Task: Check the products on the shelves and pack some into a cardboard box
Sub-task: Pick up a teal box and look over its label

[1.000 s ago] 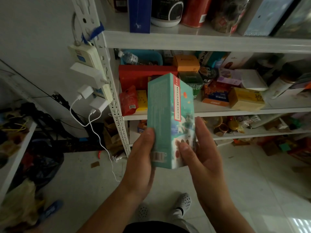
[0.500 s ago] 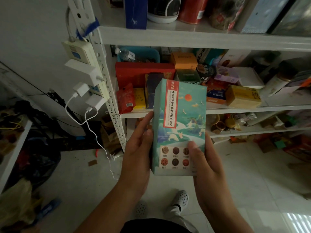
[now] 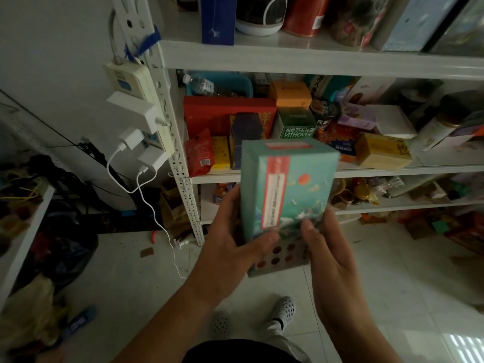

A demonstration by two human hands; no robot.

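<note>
Whereas half a second ago its front faced the camera squarely, the tall teal cardboard box with a red label strip [image 3: 290, 189] is now tipped so its top panel shows, held in mid-air before the white metal shelves [image 3: 314, 62]. The left hand [image 3: 233, 247] grips its lower left edge, thumb now laid across the front, while the right hand [image 3: 331, 260] clasps the lower right side.

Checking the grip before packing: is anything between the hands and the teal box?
Nothing visible. The left hand and right hand grip the teal box directly at its lower end, thumbs on its front. Where it has to go is not in view.
</note>
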